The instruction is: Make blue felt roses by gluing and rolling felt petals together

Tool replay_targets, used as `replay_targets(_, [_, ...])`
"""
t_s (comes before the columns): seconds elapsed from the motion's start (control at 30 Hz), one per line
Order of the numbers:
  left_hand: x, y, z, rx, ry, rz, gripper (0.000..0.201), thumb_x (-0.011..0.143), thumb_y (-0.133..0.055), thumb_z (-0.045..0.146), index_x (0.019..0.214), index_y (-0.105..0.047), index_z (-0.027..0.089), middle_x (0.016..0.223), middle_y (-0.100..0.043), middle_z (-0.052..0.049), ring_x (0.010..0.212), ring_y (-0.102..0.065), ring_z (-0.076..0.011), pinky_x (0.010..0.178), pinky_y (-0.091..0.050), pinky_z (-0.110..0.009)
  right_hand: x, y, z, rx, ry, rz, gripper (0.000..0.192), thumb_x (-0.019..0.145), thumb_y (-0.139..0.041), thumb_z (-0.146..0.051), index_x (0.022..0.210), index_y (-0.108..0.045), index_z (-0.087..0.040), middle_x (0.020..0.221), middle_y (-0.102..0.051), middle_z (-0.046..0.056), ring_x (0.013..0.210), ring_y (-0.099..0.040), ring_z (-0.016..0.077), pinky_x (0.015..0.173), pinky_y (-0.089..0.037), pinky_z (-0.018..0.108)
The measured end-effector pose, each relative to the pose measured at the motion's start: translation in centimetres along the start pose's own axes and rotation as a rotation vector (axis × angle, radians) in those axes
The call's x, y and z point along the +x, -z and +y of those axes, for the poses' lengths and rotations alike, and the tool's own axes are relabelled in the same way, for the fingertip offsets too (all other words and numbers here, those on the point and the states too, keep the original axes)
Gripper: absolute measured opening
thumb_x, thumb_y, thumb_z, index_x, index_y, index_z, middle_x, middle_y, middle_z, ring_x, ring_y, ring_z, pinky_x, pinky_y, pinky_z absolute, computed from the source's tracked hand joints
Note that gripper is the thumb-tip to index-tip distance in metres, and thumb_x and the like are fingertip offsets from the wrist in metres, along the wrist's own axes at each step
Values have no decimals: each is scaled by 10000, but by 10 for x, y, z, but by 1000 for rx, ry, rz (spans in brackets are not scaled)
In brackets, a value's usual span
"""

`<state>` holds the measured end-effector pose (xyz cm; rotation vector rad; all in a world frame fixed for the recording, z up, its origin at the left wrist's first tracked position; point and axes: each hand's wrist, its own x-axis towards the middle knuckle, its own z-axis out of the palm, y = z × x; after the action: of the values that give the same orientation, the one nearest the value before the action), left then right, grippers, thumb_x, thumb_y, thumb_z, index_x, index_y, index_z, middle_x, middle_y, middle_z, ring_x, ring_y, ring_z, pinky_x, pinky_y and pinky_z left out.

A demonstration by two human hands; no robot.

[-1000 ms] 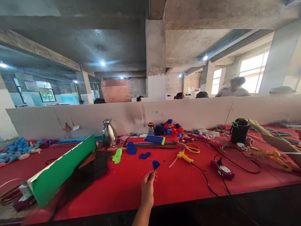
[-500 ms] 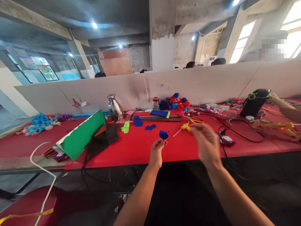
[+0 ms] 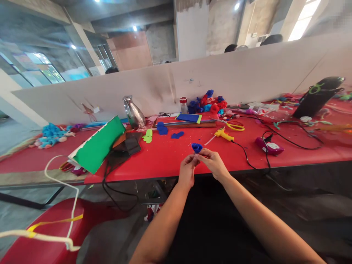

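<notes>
A small dark blue flower (image 3: 197, 147), seemingly of felt or paper, stands up between my hands above the table's near edge. My left hand (image 3: 188, 169) pinches it from below. My right hand (image 3: 213, 163) meets it from the other side, fingertips closed at the flower's base. Just beyond lies a yellow glue gun (image 3: 224, 135), its nozzle pointing left. Yellow-handled scissors (image 3: 235, 126) rest behind it. Flat blue cut-out pieces (image 3: 177, 135) and a lime-green cut-out (image 3: 147, 136) lie to the left.
On the red table (image 3: 162, 161) stand a steel jug (image 3: 134, 113), a red-lidded jar (image 3: 183, 105) and a leaning black cylinder (image 3: 317, 97). Finished-looking red and blue flowers (image 3: 213, 104) are heaped behind. A green board (image 3: 99, 145) leans at left; a purple box (image 3: 269, 146) with black cords sits right.
My right hand has come down and left from near the glue gun to the blue flower, joining my left hand. The view has tilted downward.
</notes>
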<state>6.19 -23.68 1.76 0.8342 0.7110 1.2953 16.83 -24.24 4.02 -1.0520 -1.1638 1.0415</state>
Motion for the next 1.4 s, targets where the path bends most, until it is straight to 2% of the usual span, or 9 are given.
replay_targets(0.13, [0, 6, 3, 117, 40, 42, 261, 598, -793, 391, 680, -682, 169, 696, -662, -18, 718, -582, -144, 819, -452, -324, 1, 4, 8, 86, -69, -2, 276, 598, -780, -447, 640, -696, -187, 652, -643, 4, 676, -562, 152, 724, -444, 303])
replay_targets(0.27, [9, 11, 11, 290, -39, 119, 185, 629, -773, 280, 779, -730, 181, 824, -718, -54, 833, -619, -175, 878, -448, -344, 4, 6, 16, 144, -134, 62, 342, 548, -809, -493, 625, -671, -190, 624, -628, -6, 621, -530, 124, 667, -426, 280])
replay_targets(0.4, [13, 9, 20, 248, -15, 36, 169, 660, -746, 252, 803, -740, 161, 846, -730, -78, 855, -641, -186, 940, -436, -385, 4, 6, 22, 273, -219, -28, 388, 538, -811, -532, 644, -662, -190, 629, -625, -2, 593, -529, 112, 633, -431, 271])
replay_targets(0.53, [8, 6, 27, 177, 45, 10, 186, 634, -770, 264, 780, -741, 151, 753, -718, -59, 778, -642, -175, 920, -454, -400, 1, 6, 22, 251, -200, -59, 383, 548, -802, -539, 629, -658, -194, 601, -605, -8, 574, -513, 109, 613, -427, 266])
replay_targets(0.7, [-1, 1, 32, 252, -3, 44, 195, 565, -807, 240, 725, -734, 153, 714, -699, -39, 751, -623, -179, 847, -466, -367, -2, 1, 22, 89, -61, 9, 292, 595, -769, -471, 647, -687, -195, 601, -624, -3, 587, -522, 134, 643, -444, 296])
replay_targets(0.83, [-4, 1, 29, 320, -124, 98, 137, 570, -794, 248, 647, -712, 168, 689, -658, -17, 701, -585, -162, 768, -466, -329, -5, -5, 26, -21, 51, 51, 179, 665, -679, -389, 667, -691, -210, 606, -634, 5, 619, -564, 175, 661, -465, 326])
replay_targets(0.93, [-4, 8, 22, 365, -238, 92, 125, 603, -780, 274, 669, -724, 183, 749, -666, -24, 769, -598, -180, 781, -465, -323, -9, -7, 28, -103, 131, 58, 119, 690, -624, -319, 662, -691, -225, 634, -648, 13, 652, -593, 196, 688, -478, 341])
replay_targets(1.2, [-2, 33, 8, 492, -433, 74, 120, 685, -740, 307, 760, -752, 214, 886, -697, -38, 891, -615, -186, 867, -464, -319, -16, -12, 25, -238, 333, 39, 156, 757, -591, -267, 642, -686, -221, 706, -674, 36, 663, -597, 180, 648, -474, 292])
replay_targets(1.4, [-2, 38, 6, 484, -448, 86, 130, 686, -742, 323, 741, -751, 206, 867, -701, -41, 861, -629, -178, 836, -479, -318, -18, -15, 27, -257, 390, 43, 142, 778, -577, -232, 669, -663, -200, 726, -678, 37, 650, -591, 160, 634, -463, 264])
